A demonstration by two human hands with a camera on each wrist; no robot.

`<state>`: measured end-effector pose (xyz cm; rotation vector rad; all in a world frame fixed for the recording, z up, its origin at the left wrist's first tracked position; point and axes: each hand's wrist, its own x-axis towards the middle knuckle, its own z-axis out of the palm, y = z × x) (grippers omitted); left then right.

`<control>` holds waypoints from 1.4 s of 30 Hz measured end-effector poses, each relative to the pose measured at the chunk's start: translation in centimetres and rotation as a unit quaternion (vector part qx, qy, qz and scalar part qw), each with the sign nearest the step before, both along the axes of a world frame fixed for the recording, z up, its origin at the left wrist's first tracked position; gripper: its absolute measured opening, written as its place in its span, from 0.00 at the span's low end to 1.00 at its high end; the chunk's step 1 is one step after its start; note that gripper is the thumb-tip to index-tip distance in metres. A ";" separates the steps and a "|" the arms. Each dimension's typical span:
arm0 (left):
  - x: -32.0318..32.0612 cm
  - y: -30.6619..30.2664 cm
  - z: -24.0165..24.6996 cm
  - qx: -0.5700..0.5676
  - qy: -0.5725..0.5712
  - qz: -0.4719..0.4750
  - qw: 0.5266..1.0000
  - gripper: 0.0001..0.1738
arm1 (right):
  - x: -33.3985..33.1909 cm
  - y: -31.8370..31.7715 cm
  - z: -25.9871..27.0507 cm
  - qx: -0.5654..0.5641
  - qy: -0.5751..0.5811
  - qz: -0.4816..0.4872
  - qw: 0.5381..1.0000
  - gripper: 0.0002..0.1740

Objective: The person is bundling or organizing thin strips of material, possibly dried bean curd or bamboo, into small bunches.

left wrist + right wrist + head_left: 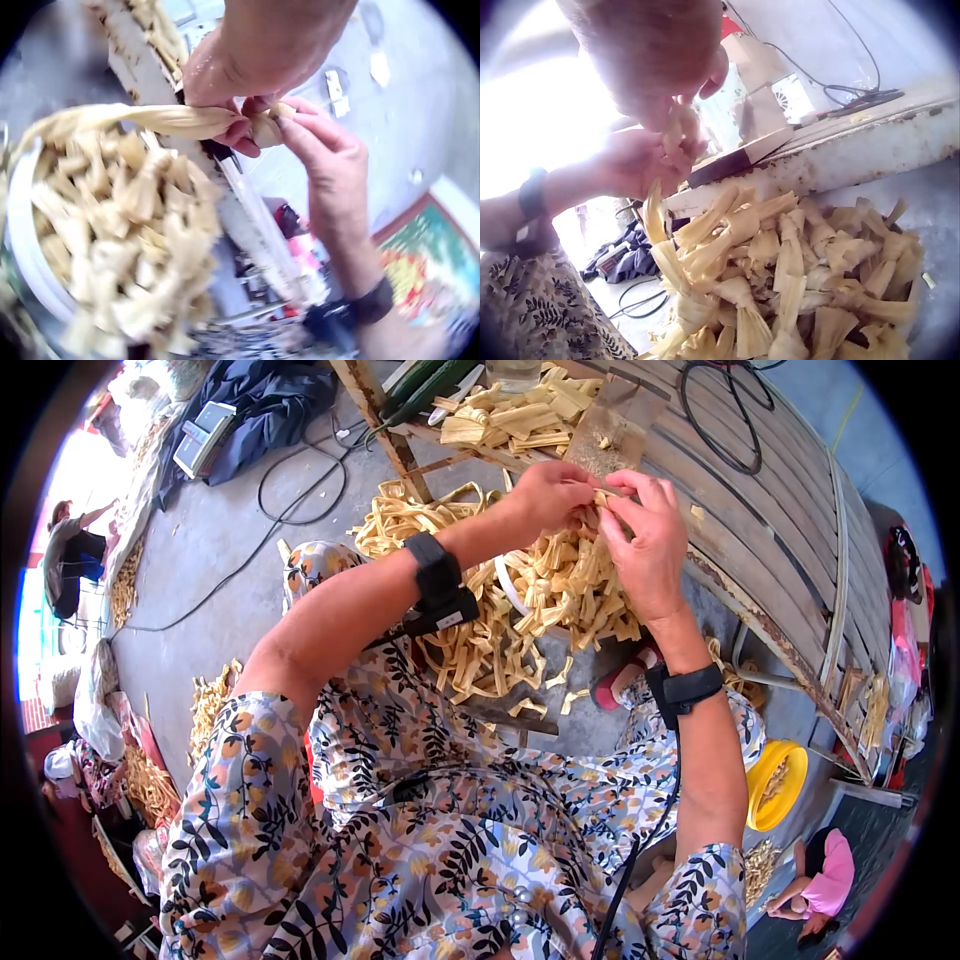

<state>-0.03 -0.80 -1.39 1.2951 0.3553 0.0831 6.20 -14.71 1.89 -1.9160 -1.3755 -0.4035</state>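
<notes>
Now my left hand [548,495] and right hand [650,540] both pinch one yellow strip [165,120], maybe knotted; the bowl [508,585] sits at 6 o'clock.

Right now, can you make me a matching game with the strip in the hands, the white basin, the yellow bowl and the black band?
Things:
1. strip
2. white basin
3. yellow bowl
4. black band

States:
a. down at the right, apart from the hands
b. pinched by the left hand and right hand
c. strapped round a wrist
d. heaped with knotted pieces

Pairs: 1-b, 2-d, 3-a, 4-c
</notes>
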 end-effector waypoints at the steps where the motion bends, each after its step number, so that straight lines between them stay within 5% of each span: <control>1: 0.0 0.2 -0.2 -0.076 0.006 -0.015 0.997 0.13 | -0.2 -0.2 0.3 -0.007 -0.004 0.001 1.000 0.04; 6: -0.4 0.5 -0.2 -0.047 0.000 -0.034 0.998 0.12 | 0.3 -0.7 0.5 -0.027 -0.017 -0.003 0.999 0.06; 12: -0.4 0.1 0.4 -0.012 0.017 -0.036 0.999 0.13 | 0.3 -0.6 0.0 -0.011 0.137 -0.001 0.990 0.07; 16: -0.4 -0.6 1.3 -0.123 -0.002 -0.043 0.991 0.16 | 3.0 -1.2 0.0 0.148 0.478 -0.065 0.863 0.09; 21: -0.5 -0.5 1.6 -0.006 -0.051 -0.110 0.993 0.13 | 4.7 -2.3 -0.1 0.240 0.584 -0.082 0.771 0.11; 24: -0.5 0.0 1.5 -0.047 -0.032 -0.126 0.990 0.13 | 5.0 -2.3 -0.5 0.242 0.625 -0.077 0.738 0.11; 30: -0.8 1.2 0.8 -0.134 -0.058 -0.185 0.972 0.13 | 4.3 -2.7 0.7 0.131 0.632 -0.017 0.764 0.20; 31: -0.8 1.2 0.8 -0.118 -0.056 -0.177 0.975 0.13 | 4.2 -2.7 0.5 0.075 0.670 0.013 0.739 0.23; 34: -1.0 1.1 0.7 -0.088 -0.049 -0.162 0.982 0.13 | 2.7 -1.6 0.2 -0.005 0.639 0.045 0.768 0.20; 37: -0.7 1.0 0.5 -0.085 -0.041 -0.163 0.982 0.13 | 2.7 -1.3 0.3 0.022 0.645 0.037 0.763 0.18; 42: -0.9 0.9 0.6 -0.054 -0.007 -0.165 0.985 0.13 | 2.7 -1.6 -0.2 0.091 0.539 -0.030 0.837 0.15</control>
